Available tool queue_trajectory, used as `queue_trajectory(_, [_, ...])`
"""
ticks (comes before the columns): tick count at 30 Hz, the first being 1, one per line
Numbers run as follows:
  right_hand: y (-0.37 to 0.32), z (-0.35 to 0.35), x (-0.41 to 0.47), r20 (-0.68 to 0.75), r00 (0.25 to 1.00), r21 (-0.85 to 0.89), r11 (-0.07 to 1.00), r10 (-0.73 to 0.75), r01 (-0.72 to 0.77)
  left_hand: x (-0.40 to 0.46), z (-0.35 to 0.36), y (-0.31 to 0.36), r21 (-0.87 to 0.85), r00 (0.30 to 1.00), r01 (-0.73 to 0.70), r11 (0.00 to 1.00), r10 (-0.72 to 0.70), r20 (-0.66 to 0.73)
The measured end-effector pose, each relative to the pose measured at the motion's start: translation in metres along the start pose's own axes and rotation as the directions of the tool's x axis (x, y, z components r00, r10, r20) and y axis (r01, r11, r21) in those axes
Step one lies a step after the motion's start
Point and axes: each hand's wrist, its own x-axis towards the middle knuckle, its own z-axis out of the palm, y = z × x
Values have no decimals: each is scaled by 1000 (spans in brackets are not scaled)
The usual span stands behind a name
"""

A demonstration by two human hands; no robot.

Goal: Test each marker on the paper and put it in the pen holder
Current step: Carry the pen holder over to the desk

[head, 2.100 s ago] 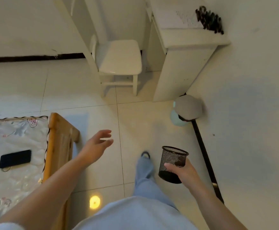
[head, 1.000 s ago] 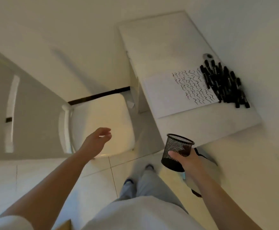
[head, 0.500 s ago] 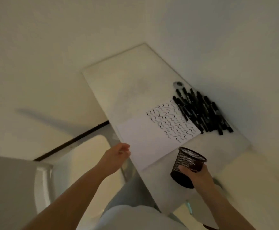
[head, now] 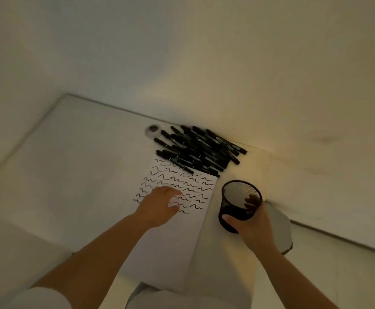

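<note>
Gripped the pen holder (head: 241, 205) in the right hand (head: 252, 226), fingers curled round its mesh wall, just right of the paper (head: 171, 241) on the table (head: 70, 163); judged light, stiff, easy by the side; left hand (head: 157, 208) spread over the paper; markers (head: 197, 150) heaped beyond, judged light, rigid, smooth, best pinched mid-barrel

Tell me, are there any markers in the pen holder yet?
No, the pen holder in the right hand is empty; the markers lie piled on the desk.
</note>
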Motion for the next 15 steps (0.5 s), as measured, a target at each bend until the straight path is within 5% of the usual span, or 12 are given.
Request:
queue_trajectory(7, [-9, 49, -3, -304, 951, 21, 999, 46, -42, 58, -4, -37, 403, 920, -391, 827, 355, 165])
queue_trajectory(15, [-6, 66, 31, -411, 911, 115, 993, 38, 10, 73, 4, -60, 518, 878, -448, 728, 466, 104])
